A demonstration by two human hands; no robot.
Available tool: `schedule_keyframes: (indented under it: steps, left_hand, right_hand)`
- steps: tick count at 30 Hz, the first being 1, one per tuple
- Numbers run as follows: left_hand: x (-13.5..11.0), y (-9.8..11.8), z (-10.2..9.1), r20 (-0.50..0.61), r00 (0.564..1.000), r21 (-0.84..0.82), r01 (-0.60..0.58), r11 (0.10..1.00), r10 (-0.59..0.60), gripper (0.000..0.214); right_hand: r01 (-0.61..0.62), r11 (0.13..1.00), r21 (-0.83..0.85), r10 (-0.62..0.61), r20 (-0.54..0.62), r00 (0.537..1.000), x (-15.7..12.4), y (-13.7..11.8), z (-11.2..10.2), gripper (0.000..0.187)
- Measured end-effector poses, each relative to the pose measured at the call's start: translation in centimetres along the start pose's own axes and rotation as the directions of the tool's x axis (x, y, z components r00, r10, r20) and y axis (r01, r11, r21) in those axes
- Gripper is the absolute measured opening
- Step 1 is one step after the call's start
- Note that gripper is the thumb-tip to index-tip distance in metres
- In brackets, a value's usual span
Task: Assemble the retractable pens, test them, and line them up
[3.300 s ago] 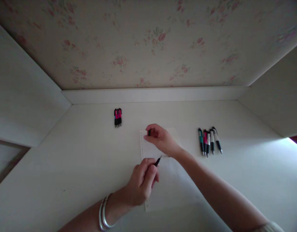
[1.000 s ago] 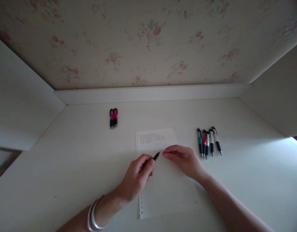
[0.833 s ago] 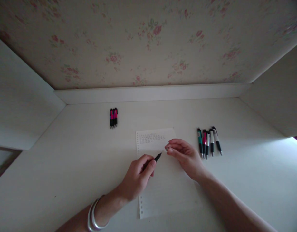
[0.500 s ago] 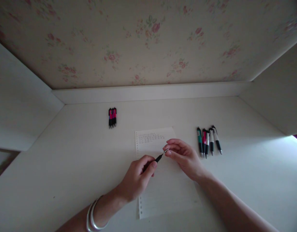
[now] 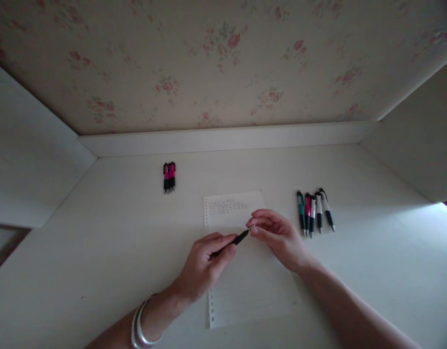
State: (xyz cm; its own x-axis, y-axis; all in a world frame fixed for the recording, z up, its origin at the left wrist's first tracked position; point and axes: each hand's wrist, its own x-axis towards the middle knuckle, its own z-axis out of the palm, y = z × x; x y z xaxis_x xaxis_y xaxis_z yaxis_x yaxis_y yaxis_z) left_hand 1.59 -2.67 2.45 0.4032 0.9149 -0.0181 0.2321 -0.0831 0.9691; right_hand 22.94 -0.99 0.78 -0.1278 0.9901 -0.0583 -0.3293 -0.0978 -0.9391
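A broad white desk before me, on it a handwritten, hole-edged white paper sheet, above that a left hand clamped on a slim black pen barrel, a right hand near it, fingertips pinching a small silvery tip at the barrel's end.

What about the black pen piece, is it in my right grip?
No, the left grip holds the black pen piece, while the right grip pinches a small shiny part at its tip.
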Motion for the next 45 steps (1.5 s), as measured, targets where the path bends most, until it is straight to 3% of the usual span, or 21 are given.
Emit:
schedule_keyframes:
  steps: [9,19,23,27,34,45]
  left_hand:
    - [-0.3,-0.8,0.5,-0.248,0.966,-0.041,0.066,0.997,-0.074,0.024]
    - [0.0,-0.2,-0.1,-0.173,0.983,0.053,-0.05,0.997,0.058,0.013]
    - [-0.1,-0.8,-0.1,-0.195,0.978,-0.174,0.035,0.984,-0.069,0.019]
    - [0.0,-1.2,0.0,-0.251,0.943,-0.381,0.113,0.918,-0.22,0.025]
    - [0.0,-0.6,0.0,-0.252,0.942,-0.295,0.144,0.945,-0.222,0.026]
    - [-0.4,-1.2,0.1,-0.429,0.877,-0.335,0.068,0.94,-0.216,0.02]
  right_hand:
    - [-0.011,1.0,-0.026,0.01,-0.028,1.0,-0.2,-0.4,0.5,0.026]
    - [0.019,0.997,-0.071,-0.019,0.011,1.0,-0.5,-0.4,1.0,0.018]
    - [0.003,0.997,-0.074,-0.003,0.001,1.0,-0.6,-0.5,1.0,0.018]
    - [0.001,0.996,-0.085,-0.005,-0.05,0.999,-0.6,-0.5,1.2,0.02]
    - [0.019,0.993,-0.117,-0.026,-0.053,0.998,-0.7,-0.2,1.4,0.025]
    - [0.002,0.988,-0.152,-0.003,-0.002,1.0,-1.4,-0.3,2.2,0.02]
